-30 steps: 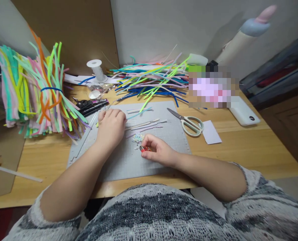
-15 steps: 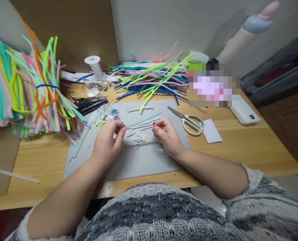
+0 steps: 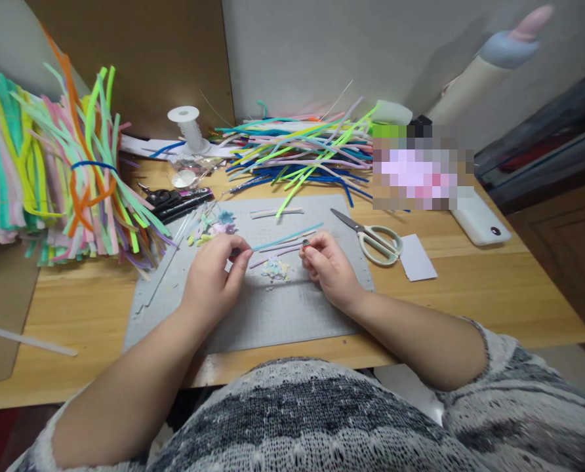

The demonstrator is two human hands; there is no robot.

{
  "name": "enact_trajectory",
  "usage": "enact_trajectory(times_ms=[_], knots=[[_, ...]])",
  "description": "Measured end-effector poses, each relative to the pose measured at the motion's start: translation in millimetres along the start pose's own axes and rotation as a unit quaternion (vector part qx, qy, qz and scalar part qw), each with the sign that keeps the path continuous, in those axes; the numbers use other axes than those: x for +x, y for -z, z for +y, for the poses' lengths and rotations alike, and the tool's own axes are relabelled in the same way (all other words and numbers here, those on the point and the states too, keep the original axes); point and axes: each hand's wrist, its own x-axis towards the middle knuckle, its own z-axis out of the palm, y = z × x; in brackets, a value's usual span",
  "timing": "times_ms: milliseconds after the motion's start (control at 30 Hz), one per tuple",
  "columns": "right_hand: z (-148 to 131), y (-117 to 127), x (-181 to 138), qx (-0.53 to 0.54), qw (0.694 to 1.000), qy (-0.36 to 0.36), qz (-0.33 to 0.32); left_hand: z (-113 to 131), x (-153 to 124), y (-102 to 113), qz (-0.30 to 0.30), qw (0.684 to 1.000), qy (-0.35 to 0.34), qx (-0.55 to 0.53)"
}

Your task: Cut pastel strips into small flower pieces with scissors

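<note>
My left hand [image 3: 218,265] is closed in a pinch on one end of a light blue pipe cleaner [image 3: 290,236], which slants up to the right over the grey cutting mat [image 3: 282,321]. To its right, my right hand [image 3: 329,269] pinches a small dark, metallic-looking object [image 3: 305,243]; the fingers hide most of it. Between the hands lies a little heap of pastel fluff clippings [image 3: 275,267]. A lilac pipe cleaner [image 3: 275,255] rests just behind that heap. Beyond the left hand sit small pastel fuzzy shapes [image 3: 218,226].
Scissors [image 3: 378,244] lie partly opened at the mat's right edge, beside a white card [image 3: 419,257]. Loose pipe cleaners [image 3: 302,151] are piled at the back. A big bundle [image 3: 76,170] stands left, near a wire spool [image 3: 188,128]. A white device [image 3: 482,219] lies right.
The left hand has shifted slightly right, and the light blue pipe cleaner has moved with it, its far end a little lower. The right hand keeps nearly the same place and pinch.
</note>
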Motion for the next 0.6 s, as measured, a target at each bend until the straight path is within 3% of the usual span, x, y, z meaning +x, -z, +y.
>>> enact_trajectory(times_ms=[600], knots=[[-0.4,-1.1,0.0,0.001,1.0,-0.013,-0.015,1.3,-1.6,-0.3,-0.01,1.0,0.0,0.007]])
